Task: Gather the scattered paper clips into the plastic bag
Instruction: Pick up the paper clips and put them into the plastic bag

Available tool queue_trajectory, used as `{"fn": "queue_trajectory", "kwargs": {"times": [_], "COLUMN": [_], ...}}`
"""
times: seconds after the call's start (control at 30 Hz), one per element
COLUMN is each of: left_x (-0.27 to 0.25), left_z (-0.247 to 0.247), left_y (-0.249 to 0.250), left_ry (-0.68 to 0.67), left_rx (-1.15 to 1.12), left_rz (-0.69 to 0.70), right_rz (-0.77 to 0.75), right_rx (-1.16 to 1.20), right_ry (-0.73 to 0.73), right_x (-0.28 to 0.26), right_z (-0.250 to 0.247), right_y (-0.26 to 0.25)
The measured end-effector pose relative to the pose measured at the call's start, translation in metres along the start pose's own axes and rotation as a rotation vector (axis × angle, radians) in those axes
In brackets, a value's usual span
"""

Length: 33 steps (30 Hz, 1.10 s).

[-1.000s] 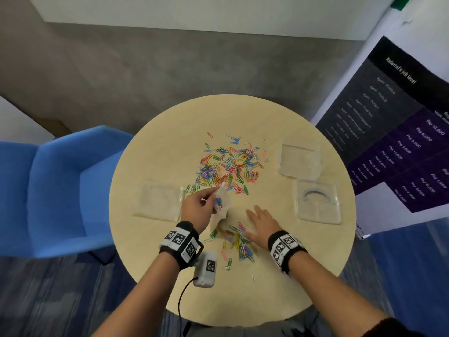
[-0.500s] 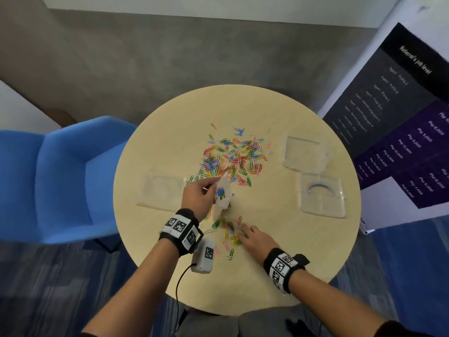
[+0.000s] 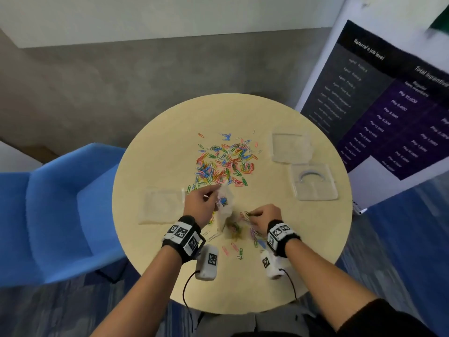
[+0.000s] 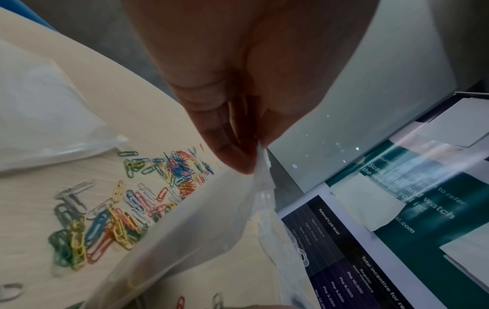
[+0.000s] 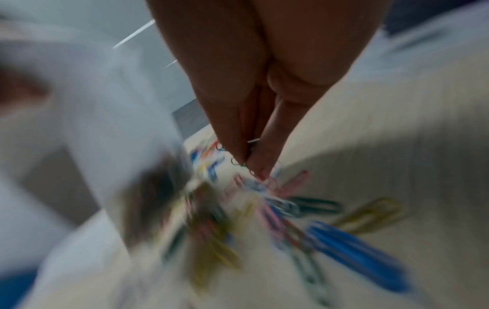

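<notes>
A big scatter of coloured paper clips [image 3: 224,161] lies mid-table, with a smaller heap [image 3: 237,231] near the front between my hands. My left hand [image 3: 209,198] pinches the top edge of a clear plastic bag [image 3: 224,210] and holds it upright; some clips show inside it. In the left wrist view the fingers [image 4: 232,154] pinch the bag's rim [image 4: 262,167]. My right hand [image 3: 252,215] sits just right of the bag, fingertips pinched on a few paper clips [image 5: 244,158] lifted from the small heap [image 5: 278,209].
Round beige table [image 3: 155,147]. A flat clear bag [image 3: 161,205] lies left of my left hand; two more clear bags [image 3: 290,148] [image 3: 314,182] lie at the right. A blue chair [image 3: 56,210] stands to the left, a printed banner [image 3: 388,105] to the right.
My right hand went from lying flat on the small heap to curled fingertips pinching clips, and has shifted toward the bag. The left hand still holds the bag upright.
</notes>
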<state>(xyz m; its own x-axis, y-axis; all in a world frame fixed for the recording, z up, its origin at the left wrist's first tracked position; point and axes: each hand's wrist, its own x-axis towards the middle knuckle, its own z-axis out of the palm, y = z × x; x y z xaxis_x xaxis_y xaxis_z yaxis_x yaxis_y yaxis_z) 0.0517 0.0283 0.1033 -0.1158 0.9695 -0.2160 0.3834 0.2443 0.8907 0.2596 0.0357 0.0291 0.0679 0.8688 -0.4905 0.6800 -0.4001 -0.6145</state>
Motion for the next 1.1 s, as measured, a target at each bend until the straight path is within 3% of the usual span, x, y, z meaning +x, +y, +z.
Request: {"fn": "queue_trajectory", "kwargs": {"times": [0.07, 0.13, 0.23, 0.3, 0.43, 0.5, 0.6, 0.7, 0.8, 0.9, 1.0, 1.1], "left_x": [0.001, 0.001, -0.004, -0.007, -0.012, -0.013, -0.012, -0.012, -0.014, -0.017, -0.019, -0.020], "left_z": [0.004, 0.009, 0.021, 0.026, 0.029, 0.026, 0.012, -0.017, -0.048, -0.070, -0.085, -0.094], "left_y": [-0.002, -0.005, -0.005, -0.003, 0.000, -0.003, -0.011, -0.016, -0.013, -0.012, -0.014, -0.017], "left_ry": [0.014, 0.029, 0.061, 0.093, 0.176, 0.225, 0.296, 0.343, 0.377, 0.395, 0.413, 0.417], "left_rx": [-0.006, 0.003, -0.008, -0.027, -0.108, -0.130, -0.193, -0.270, -0.303, -0.295, -0.298, -0.299], "left_rz": [0.003, -0.002, 0.006, 0.014, -0.010, -0.024, -0.061, -0.073, -0.062, -0.041, -0.044, -0.056], "right_rz": [0.112, 0.096, -0.018, -0.103, -0.350, -0.438, -0.530, -0.508, -0.534, -0.707, -0.839, -0.867], "right_rx": [0.504, 0.920, 1.006, 0.792, 0.097, 0.120, 0.359, 0.401, -0.132, -0.687, -0.990, -1.122], "right_ry": [-0.072, -0.148, -0.231, -0.256, -0.211, -0.231, -0.166, -0.067, -0.147, -0.301, -0.292, -0.289], "right_x": [0.002, -0.002, -0.004, -0.004, -0.002, -0.007, -0.008, 0.012, 0.036, 0.041, 0.040, 0.040], "right_z": [-0.014, -0.027, -0.035, -0.031, -0.025, -0.028, -0.037, -0.033, 0.000, 0.050, 0.088, 0.107], "right_y": [-0.011, -0.034, -0.066, -0.077, -0.087, -0.096, -0.102, -0.097, -0.083, -0.077, -0.075, -0.061]}}
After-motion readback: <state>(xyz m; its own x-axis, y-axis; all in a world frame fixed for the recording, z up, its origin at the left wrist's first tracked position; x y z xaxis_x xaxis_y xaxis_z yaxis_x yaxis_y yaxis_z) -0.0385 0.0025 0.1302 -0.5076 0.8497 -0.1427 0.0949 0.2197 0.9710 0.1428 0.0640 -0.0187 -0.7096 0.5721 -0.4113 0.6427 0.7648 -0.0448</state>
